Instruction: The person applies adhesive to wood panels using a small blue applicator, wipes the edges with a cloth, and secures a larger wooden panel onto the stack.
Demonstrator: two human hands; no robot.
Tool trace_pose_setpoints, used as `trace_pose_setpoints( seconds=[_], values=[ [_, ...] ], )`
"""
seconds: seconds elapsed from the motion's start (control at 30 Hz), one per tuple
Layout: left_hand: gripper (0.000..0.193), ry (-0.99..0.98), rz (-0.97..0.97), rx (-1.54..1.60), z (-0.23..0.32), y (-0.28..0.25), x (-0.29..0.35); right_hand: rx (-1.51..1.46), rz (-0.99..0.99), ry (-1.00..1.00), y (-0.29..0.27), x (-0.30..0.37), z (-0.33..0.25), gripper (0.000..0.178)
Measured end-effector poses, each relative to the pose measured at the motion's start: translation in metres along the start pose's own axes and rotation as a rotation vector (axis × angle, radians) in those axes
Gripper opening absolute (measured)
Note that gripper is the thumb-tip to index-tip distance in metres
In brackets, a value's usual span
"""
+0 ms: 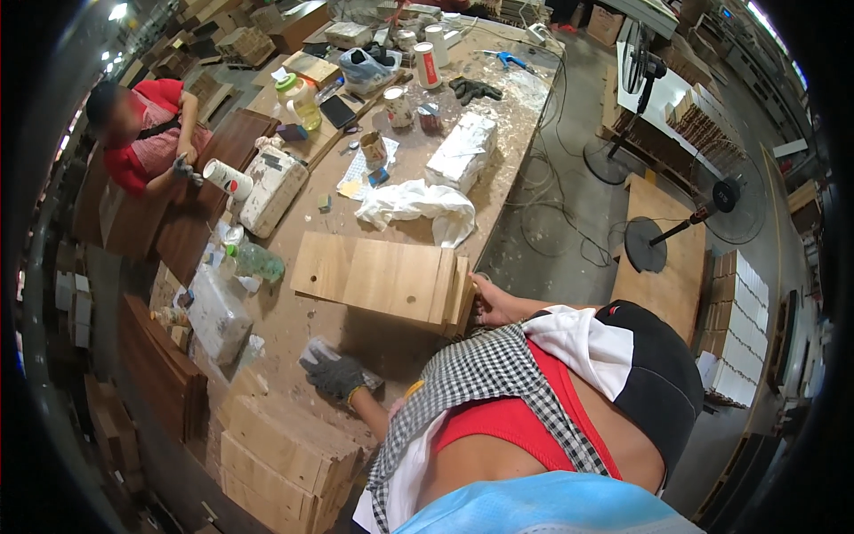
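My left hand, in a grey knit glove, presses a whitish cloth or pad to the table; its fingers curl over it. Close by on the far side lie light wooden boards, stacked and with small dark holes in their faces. Bare, my right hand grips the right end of the stack, at the edge of a wooden board; some of its fingers are hidden. A second stack of light boards sits at the near left, below my left hand.
Beyond the boards lie a crumpled white cloth and a white wrapped block. Cups, a dark glove and a yellow jug stand farther back. A green bottle lies left. A person in red works across the table. Fans stand right.
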State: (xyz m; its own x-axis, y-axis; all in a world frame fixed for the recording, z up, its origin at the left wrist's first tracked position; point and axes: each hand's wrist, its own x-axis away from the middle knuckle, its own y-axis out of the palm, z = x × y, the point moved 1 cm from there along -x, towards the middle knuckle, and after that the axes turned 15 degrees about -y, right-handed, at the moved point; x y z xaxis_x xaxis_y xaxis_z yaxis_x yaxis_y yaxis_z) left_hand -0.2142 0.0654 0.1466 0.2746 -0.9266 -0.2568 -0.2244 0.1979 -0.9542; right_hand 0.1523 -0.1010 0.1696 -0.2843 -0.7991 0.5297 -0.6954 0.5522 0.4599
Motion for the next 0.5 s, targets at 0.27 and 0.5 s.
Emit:
trace_pose_setpoints(
  seconds=[0.27, 0.5],
  values=[
    [0.084, -0.266, -0.406, 0.093, -0.042, -0.063, -0.02, -0.146, 0.249, 0.219, 0.014, 0.017, -0.032, 0.06],
    [0.05, 0.129, -0.616, 1.2, 0.031, -0.008, -0.103, -0.333, 0.064, 0.196, 0.027, 0.02, -0.016, 0.064]
  ],
)
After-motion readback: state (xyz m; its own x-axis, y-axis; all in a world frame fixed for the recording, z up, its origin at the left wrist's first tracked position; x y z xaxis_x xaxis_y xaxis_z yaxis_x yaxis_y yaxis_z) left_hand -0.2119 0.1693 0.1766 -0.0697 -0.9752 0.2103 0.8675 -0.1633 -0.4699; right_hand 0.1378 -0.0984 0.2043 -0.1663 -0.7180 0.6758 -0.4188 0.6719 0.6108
